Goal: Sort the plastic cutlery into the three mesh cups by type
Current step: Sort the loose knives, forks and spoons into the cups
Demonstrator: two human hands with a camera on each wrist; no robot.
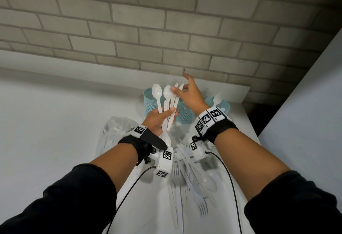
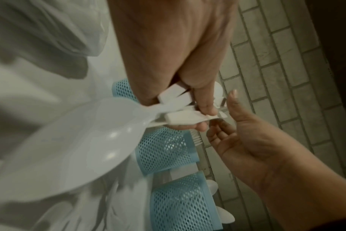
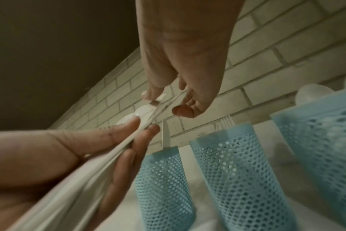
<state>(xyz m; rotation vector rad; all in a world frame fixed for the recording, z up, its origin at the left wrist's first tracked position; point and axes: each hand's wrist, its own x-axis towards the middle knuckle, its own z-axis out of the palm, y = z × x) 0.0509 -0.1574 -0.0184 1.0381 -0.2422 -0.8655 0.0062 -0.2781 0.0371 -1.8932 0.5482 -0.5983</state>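
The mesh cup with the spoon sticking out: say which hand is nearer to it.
Right. The right hand reaches just left of that mesh cup, its wrist right beside it. The left hand holds the cutlery bundle farther left, past the middle cup.

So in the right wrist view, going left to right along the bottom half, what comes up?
Left hand gripping the cutlery bundle → knife cup → fork cup → spoon cup.
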